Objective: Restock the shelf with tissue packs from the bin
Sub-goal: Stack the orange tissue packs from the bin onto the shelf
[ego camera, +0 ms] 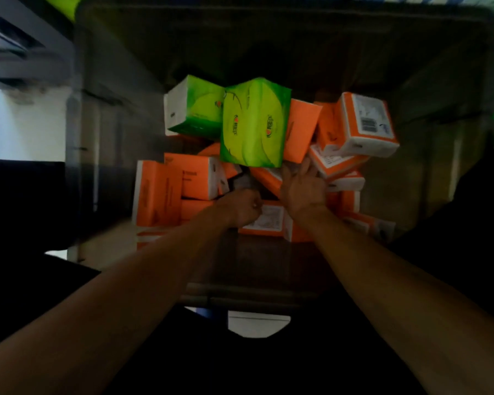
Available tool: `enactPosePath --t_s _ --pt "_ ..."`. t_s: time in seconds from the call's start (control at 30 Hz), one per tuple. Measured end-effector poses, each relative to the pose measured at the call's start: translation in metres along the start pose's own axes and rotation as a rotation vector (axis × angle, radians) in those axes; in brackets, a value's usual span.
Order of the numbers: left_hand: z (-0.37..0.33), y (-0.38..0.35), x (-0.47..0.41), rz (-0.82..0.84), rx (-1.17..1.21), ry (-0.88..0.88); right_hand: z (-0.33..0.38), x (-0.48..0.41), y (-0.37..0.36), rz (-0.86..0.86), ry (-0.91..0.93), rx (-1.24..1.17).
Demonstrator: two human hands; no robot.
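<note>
I look straight down into a deep dark bin point(103, 115) holding a jumble of tissue packs. Two green packs point(253, 124) lie on top at the middle, with several orange packs point(200, 178) around and under them. My left hand point(240, 208) is curled onto the edge of an orange pack with a white label point(268, 222) near the bin's front. Just to its right, my right hand point(303, 189) has its fingers spread and reaches in among the orange packs, right below the front green pack. Its fingertips are partly hidden there. No shelf is visible clearly.
The bin's near rim point(248, 292) runs under my forearms. A grey frame or rack point(15, 52) shows blurred at the upper left. A pale floor patch point(258, 323) lies below the rim. Everything else around the bin is dark.
</note>
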State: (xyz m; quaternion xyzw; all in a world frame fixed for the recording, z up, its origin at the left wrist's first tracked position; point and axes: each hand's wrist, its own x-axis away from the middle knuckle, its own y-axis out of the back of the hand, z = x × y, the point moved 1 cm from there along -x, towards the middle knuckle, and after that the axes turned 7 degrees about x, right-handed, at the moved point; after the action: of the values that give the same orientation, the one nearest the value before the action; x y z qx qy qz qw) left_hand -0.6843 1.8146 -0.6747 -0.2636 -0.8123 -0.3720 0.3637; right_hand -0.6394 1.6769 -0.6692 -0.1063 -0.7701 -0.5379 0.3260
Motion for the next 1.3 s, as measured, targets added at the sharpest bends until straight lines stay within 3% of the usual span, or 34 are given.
enactPosePath --t_s 0.23,0.4,0.6,0.77,0.93,1.1,1.3 --pt "-0.001 0.009 -0.001 -0.074 -0.037 0.090 -0.013 0.007 0.023 -0.206 0.114 -0.231" --pt "0.000 0.026 0.003 -0.109 0.050 0.040 -0.025 0.018 0.044 0.097 0.200 -0.616" --pt "-0.011 0.058 0.046 -0.197 0.121 -0.040 -0.047 0.050 0.085 0.150 0.273 -0.946" --pt "-0.024 0.103 0.109 -0.397 0.411 -0.060 -0.040 0.074 0.122 0.137 0.344 -1.278" --pt "-0.034 0.146 0.160 -0.410 0.835 -0.146 -0.031 0.091 0.174 -0.090 0.396 -1.499" --pt "-0.050 0.191 0.200 -0.647 1.043 -0.285 -0.019 0.098 0.237 -0.424 0.342 -1.524" --pt "-0.054 0.231 0.232 -0.882 1.211 -0.520 0.005 0.105 0.297 -0.485 0.454 -1.502"
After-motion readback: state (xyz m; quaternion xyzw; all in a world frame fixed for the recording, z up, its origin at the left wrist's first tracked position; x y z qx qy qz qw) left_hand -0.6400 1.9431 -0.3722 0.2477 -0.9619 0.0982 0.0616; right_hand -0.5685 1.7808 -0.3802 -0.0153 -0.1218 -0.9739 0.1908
